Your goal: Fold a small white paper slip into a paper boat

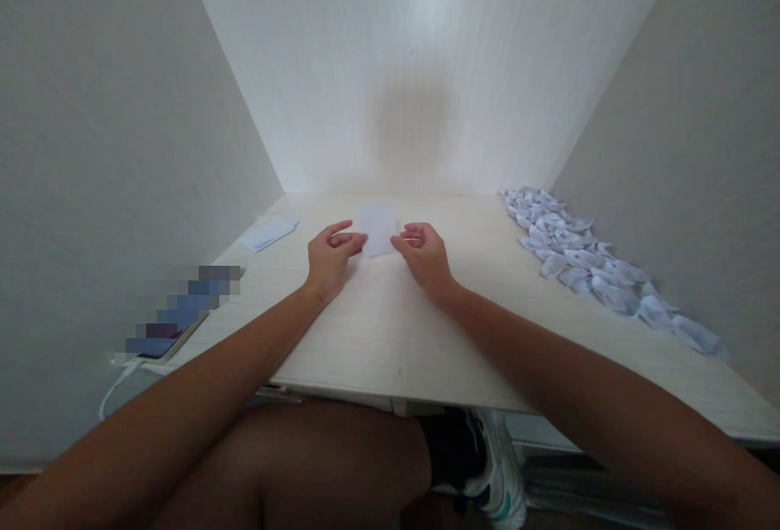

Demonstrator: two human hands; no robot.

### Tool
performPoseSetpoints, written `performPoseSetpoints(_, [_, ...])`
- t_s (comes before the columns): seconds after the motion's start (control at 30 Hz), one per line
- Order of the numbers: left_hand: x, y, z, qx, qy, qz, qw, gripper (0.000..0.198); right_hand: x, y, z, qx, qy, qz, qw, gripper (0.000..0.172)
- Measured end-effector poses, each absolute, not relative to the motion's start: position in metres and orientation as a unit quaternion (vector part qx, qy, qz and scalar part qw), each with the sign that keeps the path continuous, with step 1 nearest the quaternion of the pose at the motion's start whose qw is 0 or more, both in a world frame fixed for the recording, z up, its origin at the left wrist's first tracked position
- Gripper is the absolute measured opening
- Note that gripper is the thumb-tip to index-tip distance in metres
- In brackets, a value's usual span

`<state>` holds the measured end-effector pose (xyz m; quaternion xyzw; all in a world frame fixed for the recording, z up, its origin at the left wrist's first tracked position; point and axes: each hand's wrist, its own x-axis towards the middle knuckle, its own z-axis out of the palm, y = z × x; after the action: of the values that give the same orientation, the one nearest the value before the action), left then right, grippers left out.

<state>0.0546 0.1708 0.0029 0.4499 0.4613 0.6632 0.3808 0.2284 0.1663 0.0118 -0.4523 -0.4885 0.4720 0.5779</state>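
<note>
Head | left fingers (354,245), right fingers (406,249) at sheet (379,225) side edges | clamping: can't tell | paper heap (576,258) well apart

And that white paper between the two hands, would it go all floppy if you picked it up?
The white paper looks thin, so it would probably bend easily. It's small too, so it's likely very light. Its flat shape means it probably won't roll.

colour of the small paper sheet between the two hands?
White; the sheet shows best in the head view.
</note>
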Motion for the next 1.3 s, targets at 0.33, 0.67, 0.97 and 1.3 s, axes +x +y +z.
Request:
performPoseSetpoints(0.33, [0.049, 0.161, 0.009, 0.376, 0.424, 0.649, 0.507, 0.059, 0.234, 0.174, 0.016, -0.433, -0.495, 0.538, 0.528, 0.034])
performPoseSetpoints(0.67, [0.045, 0.163, 0.009, 0.401, 0.43, 0.609, 0.532, 0.067, 0.236, 0.167, 0.022, -0.446, -0.537, 0.511, 0.502, 0.035])
performPoseSetpoints(0.97, [0.044, 0.165, 0.007, 0.396, 0.443, 0.621, 0.511, 0.068, 0.238, 0.171, 0.015, -0.436, -0.556, 0.504, 0.497, 0.043])
performPoseSetpoints(1.3, [0.041, 0.164, 0.005, 0.428, 0.433, 0.608, 0.509, 0.057, 0.237, 0.178, 0.009, -0.426, -0.561, 0.506, 0.498, 0.034])
